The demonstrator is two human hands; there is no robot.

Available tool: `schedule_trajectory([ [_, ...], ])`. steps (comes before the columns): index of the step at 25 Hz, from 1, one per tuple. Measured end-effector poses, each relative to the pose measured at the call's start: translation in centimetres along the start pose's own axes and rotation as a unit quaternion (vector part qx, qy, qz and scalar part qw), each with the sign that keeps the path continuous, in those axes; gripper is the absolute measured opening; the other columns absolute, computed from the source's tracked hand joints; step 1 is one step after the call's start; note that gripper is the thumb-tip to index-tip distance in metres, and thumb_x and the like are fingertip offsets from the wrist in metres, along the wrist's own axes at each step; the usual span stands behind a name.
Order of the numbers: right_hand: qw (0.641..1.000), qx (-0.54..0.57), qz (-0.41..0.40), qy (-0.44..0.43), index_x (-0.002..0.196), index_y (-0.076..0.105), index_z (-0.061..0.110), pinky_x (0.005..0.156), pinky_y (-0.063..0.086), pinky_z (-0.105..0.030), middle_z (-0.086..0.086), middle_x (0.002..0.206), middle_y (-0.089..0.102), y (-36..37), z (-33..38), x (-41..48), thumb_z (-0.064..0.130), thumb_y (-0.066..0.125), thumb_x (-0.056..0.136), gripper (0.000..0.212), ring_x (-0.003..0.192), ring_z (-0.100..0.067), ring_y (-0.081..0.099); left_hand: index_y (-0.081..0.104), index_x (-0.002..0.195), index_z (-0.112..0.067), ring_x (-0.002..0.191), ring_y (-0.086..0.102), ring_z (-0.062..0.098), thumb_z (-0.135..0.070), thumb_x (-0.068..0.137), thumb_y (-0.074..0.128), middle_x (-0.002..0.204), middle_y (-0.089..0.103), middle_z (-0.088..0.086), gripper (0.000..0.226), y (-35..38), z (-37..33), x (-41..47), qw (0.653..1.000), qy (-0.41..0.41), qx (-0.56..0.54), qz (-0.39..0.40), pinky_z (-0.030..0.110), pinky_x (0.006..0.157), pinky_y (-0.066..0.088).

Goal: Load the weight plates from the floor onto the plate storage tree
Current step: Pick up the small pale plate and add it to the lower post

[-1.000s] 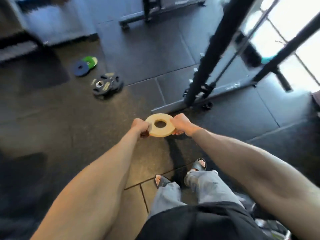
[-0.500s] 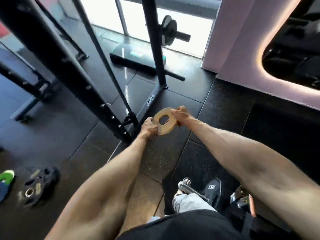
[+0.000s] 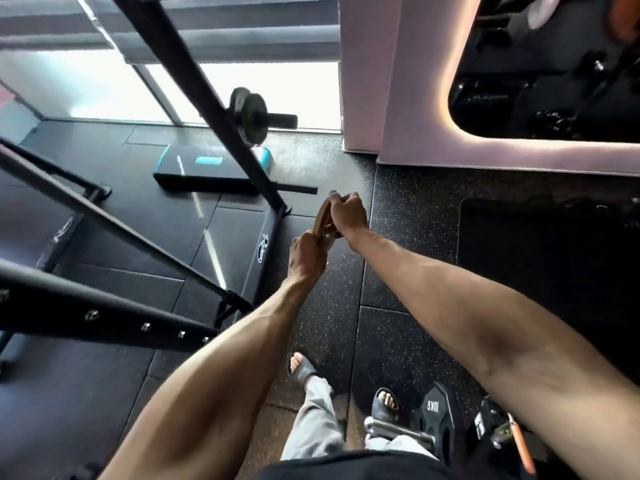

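A small tan weight plate (image 3: 322, 221) hangs in front of me at waist height, tilted nearly on edge. My left hand (image 3: 307, 256) grips its lower rim and my right hand (image 3: 348, 213) grips its upper rim, hiding most of it. Down by my right foot stands the plate storage tree (image 3: 498, 429), bearing a black 10 kg plate (image 3: 440, 415) on a steel peg (image 3: 398, 432); my right forearm covers part of it.
A black power rack (image 3: 194, 84) slants across the left, its base rail (image 3: 268, 244) on the floor beside my hands. A peg on it carries dark plates (image 3: 252, 116). A black and teal step platform (image 3: 211, 168) lies behind. A pink wall (image 3: 408, 98) stands right.
My view has swung right, away from the plates on the floor. The tan plate has tipped from flat to nearly on edge, and the storage tree has come into view below.
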State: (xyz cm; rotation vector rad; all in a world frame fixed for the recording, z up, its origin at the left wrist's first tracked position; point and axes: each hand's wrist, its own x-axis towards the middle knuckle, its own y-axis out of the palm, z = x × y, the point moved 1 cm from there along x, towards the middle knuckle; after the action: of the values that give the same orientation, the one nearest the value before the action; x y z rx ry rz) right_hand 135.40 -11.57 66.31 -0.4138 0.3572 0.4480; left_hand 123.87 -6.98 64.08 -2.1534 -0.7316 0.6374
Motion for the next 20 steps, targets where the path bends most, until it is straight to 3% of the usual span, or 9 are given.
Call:
schedule_trajectory([
  [2,1.000,-0.022,-0.003,-0.017,0.105,0.057,0.008,0.085,0.056,-0.049,-0.017,0.103,0.070,0.0,0.3,2.4,0.034,0.045,0.095,0.030,0.093,-0.035,0.068,0.070,0.097,-0.001,0.065,0.069,0.022,-0.012,0.083,0.066,0.085,0.075,0.012,0.018,-0.3,-0.1,4.0,0.996,-0.033,-0.070,0.036,0.036,0.059,0.058],
  [6,0.995,-0.089,-0.022,0.031,0.113,0.053,0.004,0.078,0.054,-0.037,-0.008,0.100,0.062,0.0,0.3,7.2,0.016,0.050,0.097,0.021,0.092,-0.027,0.062,0.067,0.099,0.005,0.055,0.072,0.029,-0.023,0.097,0.056,0.077,0.074,0.017,0.030,-1.3,-0.2,10.9,0.976,-0.042,-0.193,0.095,0.048,0.058,0.061],
  [9,0.989,0.040,0.020,0.139,0.093,0.058,0.001,0.074,0.059,-0.047,-0.014,0.088,0.065,2.0,-0.1,10.4,0.009,0.052,0.099,0.012,0.083,-0.031,0.066,0.065,0.100,0.008,0.056,0.071,0.036,-0.022,0.098,0.056,0.072,0.073,0.019,0.031,-2.1,0.6,15.9,0.960,-0.044,-0.236,0.142,0.057,0.060,0.059],
  [12,0.980,0.094,0.066,0.163,0.078,0.055,0.015,0.070,0.056,-0.042,-0.014,0.093,0.062,4.9,0.2,13.9,0.005,0.052,0.098,0.022,0.075,-0.025,0.063,0.066,0.091,-0.002,0.057,0.071,0.037,-0.026,0.099,0.056,0.073,0.073,0.017,0.027,-3.1,1.4,19.8,0.957,-0.030,-0.234,0.171,0.054,0.060,0.059],
  [16,0.971,0.130,0.069,0.186,0.079,0.054,0.017,0.083,0.057,-0.046,-0.018,0.110,0.063,7.5,0.4,18.3,0.004,0.047,0.099,0.024,0.092,-0.031,0.064,0.061,0.102,0.007,0.050,0.070,0.025,-0.019,0.098,0.059,0.078,0.073,0.014,0.027,-4.5,0.5,23.6,0.965,0.010,-0.184,0.188,0.036,0.047,0.058],
  [18,0.968,0.150,0.035,0.199,0.089,0.056,0.010,0.079,0.057,-0.046,-0.022,0.114,0.066,8.2,0.7,20.8,0.001,0.048,0.098,0.014,0.098,-0.035,0.067,0.052,0.111,-0.001,0.051,0.070,0.019,-0.012,0.095,0.062,0.090,0.069,0.012,0.023,-4.9,0.0,26.3,0.969,0.038,-0.152,0.190,0.032,0.043,0.056],
  [20,0.967,0.161,0.006,0.197,0.106,0.051,0.006,0.070,0.060,-0.042,-0.021,0.114,0.063,8.3,1.9,23.1,0.002,0.044,0.099,0.011,0.100,-0.036,0.068,0.046,0.114,-0.011,0.058,0.072,0.024,-0.011,0.090,0.067,0.096,0.066,0.011,0.032,-5.3,-0.4,28.9,0.977,0.063,-0.119,0.166,0.038,0.046,0.058],
])
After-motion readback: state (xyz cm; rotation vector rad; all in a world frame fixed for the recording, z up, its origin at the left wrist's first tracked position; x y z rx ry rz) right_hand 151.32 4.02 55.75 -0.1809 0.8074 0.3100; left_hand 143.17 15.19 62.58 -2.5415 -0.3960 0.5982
